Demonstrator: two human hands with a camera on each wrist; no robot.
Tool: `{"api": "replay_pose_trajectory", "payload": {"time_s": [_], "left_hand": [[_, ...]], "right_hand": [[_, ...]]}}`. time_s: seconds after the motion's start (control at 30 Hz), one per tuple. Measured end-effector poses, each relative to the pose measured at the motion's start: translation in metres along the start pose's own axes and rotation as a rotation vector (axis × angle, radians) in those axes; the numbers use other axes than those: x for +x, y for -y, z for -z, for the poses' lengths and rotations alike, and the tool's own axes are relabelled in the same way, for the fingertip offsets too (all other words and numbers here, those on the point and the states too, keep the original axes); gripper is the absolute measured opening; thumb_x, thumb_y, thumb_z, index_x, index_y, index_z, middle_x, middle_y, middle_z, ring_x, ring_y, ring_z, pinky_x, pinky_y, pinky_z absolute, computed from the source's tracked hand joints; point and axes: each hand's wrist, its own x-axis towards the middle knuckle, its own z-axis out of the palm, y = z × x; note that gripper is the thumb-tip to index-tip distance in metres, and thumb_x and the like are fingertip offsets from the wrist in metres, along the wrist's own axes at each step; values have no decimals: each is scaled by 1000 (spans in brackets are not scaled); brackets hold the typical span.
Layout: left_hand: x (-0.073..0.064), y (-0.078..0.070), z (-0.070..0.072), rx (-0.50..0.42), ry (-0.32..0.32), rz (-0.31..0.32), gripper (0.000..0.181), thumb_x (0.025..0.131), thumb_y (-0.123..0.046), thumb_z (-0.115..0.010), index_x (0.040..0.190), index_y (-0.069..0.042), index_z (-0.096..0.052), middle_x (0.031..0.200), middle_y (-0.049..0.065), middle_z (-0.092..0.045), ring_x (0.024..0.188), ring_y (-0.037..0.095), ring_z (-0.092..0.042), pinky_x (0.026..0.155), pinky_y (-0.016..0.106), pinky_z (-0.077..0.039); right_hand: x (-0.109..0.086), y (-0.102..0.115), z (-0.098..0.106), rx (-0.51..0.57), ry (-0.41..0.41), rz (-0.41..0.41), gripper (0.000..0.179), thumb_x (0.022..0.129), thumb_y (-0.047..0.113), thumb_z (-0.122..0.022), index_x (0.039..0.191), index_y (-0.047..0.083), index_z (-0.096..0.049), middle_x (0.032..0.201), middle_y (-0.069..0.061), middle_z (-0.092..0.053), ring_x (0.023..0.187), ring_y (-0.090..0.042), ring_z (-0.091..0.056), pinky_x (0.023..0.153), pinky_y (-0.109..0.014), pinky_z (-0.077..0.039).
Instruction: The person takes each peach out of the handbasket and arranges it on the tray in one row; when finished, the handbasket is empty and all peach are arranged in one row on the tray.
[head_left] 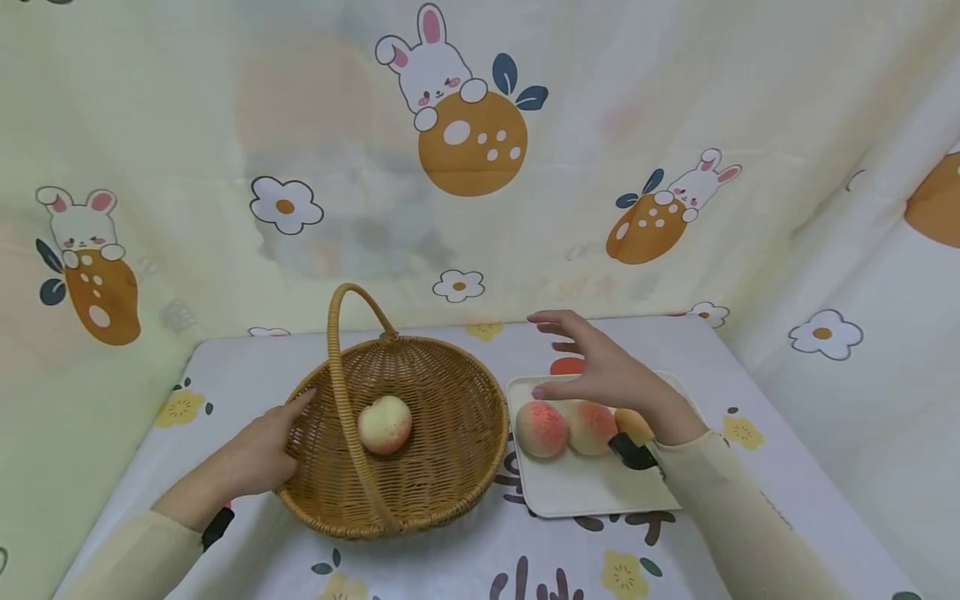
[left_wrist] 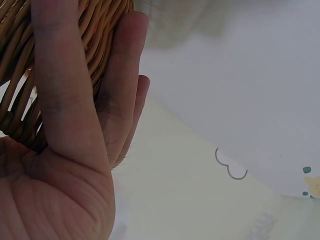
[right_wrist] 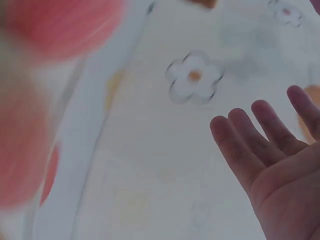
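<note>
Principal relation: the left peach on the tray (head_left: 542, 430) lies below the fingers of the right hand (head_left: 611, 375) and towards the person, just beneath the thumb tip as seen from the head view. A small gap shows there; no contact is evident. The fruit is near round, so no long axis is found. The right hand is clearly nearer to it than the left hand (head_left: 255, 450).

Right hand: thumb and fingers stand well apart, lightly curved, with nothing between them. It hangs over the far part of the white tray (head_left: 570, 487).

Left hand: fingers lie straight against the near-left side of the wicker basket (head_left: 457, 433), touching it and not curled round it. The thumb is not clearly shown.

Condition of the fruit: the left peach is pale cream below with a speckled pink-red blush; no damage is visible. Beside it lies the second peach (head_left: 591, 427), similarly coloured. A yellow-orange fruit (head_left: 630, 425) follows, partly hidden by the right wrist. In the right wrist view the pink fruit is blurred.

Basket: 1 paler peach (head_left: 385, 425) rests inside, behind the tall handle (head_left: 341, 375) in part. Basket and tray stand side by side on the tabletop (head_left: 247, 367), basket to the left.
</note>
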Motion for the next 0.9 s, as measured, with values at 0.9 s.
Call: {"api": "replay_pose_trajectory", "payload": {"time_s": [0.9], "left_hand": [[-3, 0, -1, -7, -11, -3, 92, 71, 16, -61, 156, 7, -26, 141, 47, -36, 112, 50, -54, 68, 43, -55]], "right_hand": [[64, 48, -118, -221, 367, 171, 93, 85, 33, -81, 159, 12, -28, 161, -4, -32, 147, -16, -27, 117, -38, -27]]}}
